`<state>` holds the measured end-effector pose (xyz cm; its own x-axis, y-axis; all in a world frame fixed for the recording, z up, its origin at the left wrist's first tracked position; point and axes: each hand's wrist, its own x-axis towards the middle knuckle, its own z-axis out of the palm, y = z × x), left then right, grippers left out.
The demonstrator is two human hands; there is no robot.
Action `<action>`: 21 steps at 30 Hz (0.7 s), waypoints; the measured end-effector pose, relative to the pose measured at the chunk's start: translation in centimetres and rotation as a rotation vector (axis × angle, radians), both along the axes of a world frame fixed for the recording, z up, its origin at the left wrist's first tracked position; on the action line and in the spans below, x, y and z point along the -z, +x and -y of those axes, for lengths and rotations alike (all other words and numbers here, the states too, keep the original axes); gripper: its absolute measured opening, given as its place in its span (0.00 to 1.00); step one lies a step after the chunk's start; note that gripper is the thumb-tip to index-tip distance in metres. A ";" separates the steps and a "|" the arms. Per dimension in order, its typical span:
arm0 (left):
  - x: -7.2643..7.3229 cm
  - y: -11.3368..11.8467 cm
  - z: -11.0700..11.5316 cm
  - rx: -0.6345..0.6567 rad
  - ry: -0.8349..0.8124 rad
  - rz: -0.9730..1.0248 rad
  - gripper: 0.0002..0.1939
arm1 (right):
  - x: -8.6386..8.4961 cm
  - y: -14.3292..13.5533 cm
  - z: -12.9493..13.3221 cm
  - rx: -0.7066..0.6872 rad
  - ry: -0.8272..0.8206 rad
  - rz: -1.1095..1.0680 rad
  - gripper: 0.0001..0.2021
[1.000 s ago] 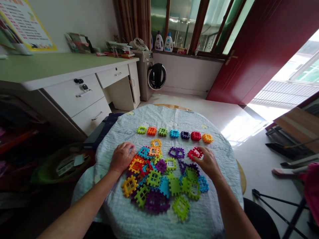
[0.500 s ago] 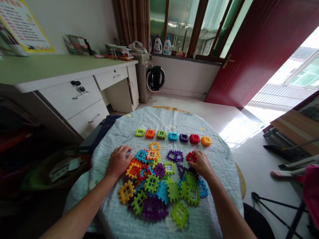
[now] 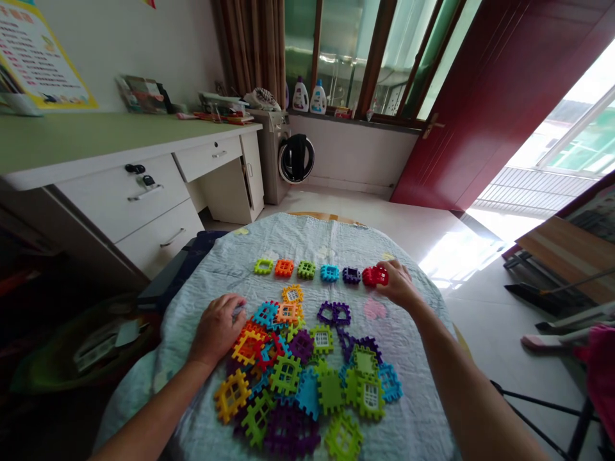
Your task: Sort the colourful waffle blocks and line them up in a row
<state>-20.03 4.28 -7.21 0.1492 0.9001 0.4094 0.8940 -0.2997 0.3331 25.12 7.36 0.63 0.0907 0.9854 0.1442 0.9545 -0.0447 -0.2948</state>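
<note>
My right hand is closed on a red window-shaped building block, holding it at the red stack at the right of the far row. It hides the orange stack at the row's end. My left hand lies on the cloth left of the loose pile, thumb and index finger apart, with no block in it. Nearest to it are a blue block and an orange block. The pile also has purple blocks, green blocks and a yellow block.
A pale blue cloth covers the round table. Along the row stand a lime block, orange, green, light blue and dark purple stacks. A white desk stands beyond at left.
My right hand has moved away from me with the red block, from beside the pile up to the red stack in the row. My left hand stays beside the pile. The view has shifted slightly.
</note>
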 end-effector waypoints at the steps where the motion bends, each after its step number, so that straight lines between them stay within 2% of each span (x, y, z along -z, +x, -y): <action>1: 0.0 0.0 0.0 -0.001 -0.001 0.003 0.09 | 0.0 0.3 -0.8 -0.007 -0.015 0.000 0.25; 6: 0.2 -0.1 0.0 -0.010 -0.008 0.009 0.08 | 0.8 1.1 -3.3 -0.057 -0.093 0.017 0.28; 14: -0.1 0.0 0.1 -0.014 -0.009 0.010 0.09 | 2.9 2.3 -4.5 -0.085 -0.143 0.032 0.29; 18: -0.2 0.0 0.1 -0.014 -0.006 0.025 0.08 | 2.5 2.6 -4.0 -0.089 -0.084 0.013 0.35; 21: -0.2 0.0 0.1 -0.018 -0.013 0.049 0.11 | 1.7 2.4 -1.9 -0.041 -0.007 -0.041 0.35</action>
